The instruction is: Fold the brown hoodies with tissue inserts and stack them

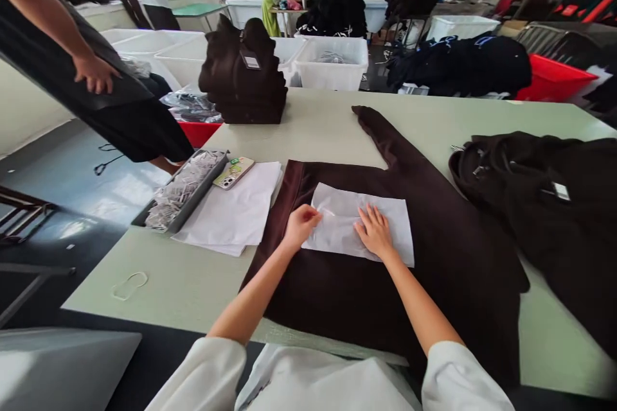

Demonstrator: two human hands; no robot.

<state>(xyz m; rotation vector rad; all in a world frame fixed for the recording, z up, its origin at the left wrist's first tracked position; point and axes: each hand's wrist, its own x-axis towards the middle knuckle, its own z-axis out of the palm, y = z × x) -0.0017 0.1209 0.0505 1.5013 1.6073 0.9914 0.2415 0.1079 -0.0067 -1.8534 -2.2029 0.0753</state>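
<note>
A dark brown garment (347, 295) lies spread on the table in front of me, one sleeve stretching away toward the far side. On top of it rests a sheet of white tissue paper (337, 241). My left hand (301, 226) pinches the paper's left edge between thumb and fingers. Flat on the right part of the same sheet, with fingers spread, is my right hand (375, 231). Left of the garment is a stack of white paper sheets (231, 212) with a phone (234, 173) lying on it.
A grey tray (193, 205) of small tags sits at the table's (159, 295) left edge, near a loose string loop (129, 286). Folded brown garments (243, 77) are stacked at the back; more brown clothing (544, 192) is heaped right. A person (96, 70) stands at left.
</note>
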